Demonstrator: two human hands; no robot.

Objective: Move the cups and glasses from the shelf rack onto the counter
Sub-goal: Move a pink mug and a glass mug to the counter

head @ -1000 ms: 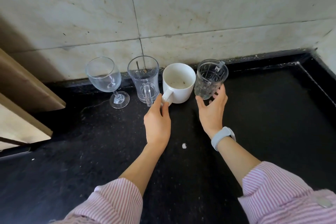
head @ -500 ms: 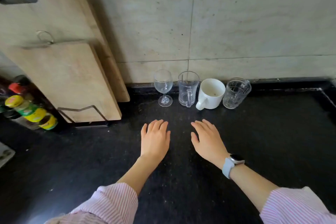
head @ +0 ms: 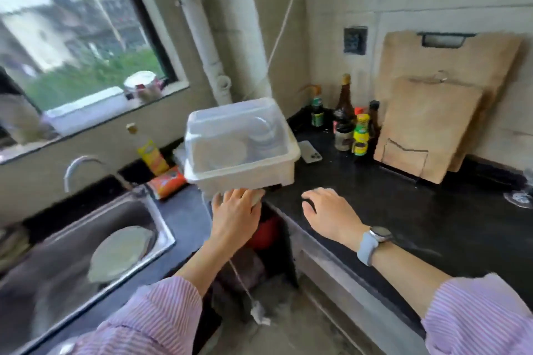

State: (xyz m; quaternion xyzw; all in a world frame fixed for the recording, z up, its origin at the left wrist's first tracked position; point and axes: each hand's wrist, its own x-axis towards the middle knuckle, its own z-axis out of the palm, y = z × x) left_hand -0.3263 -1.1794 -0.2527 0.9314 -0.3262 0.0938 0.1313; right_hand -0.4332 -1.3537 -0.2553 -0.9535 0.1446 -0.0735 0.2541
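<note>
At rack (head: 242,150) – left hand (head: 235,216) touching | right hand (head: 331,215) – empty

**Hands at the covered dish rack**

The left hand (head: 235,212) touches the near underside of a lidded plastic dish rack (head: 240,144) on the dark surface (head: 403,210). The right hand (head: 331,215) hovers open, palm down, just right of it. A sink (head: 78,256) lies left.

Translucent, seemingly plastic rack (head: 240,147); glossy black counter (head: 403,204)

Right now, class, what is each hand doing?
Left hand: fingers against the base of the white plastic dish box; grip cannot be told.
Right hand: open, holding nothing.
</note>
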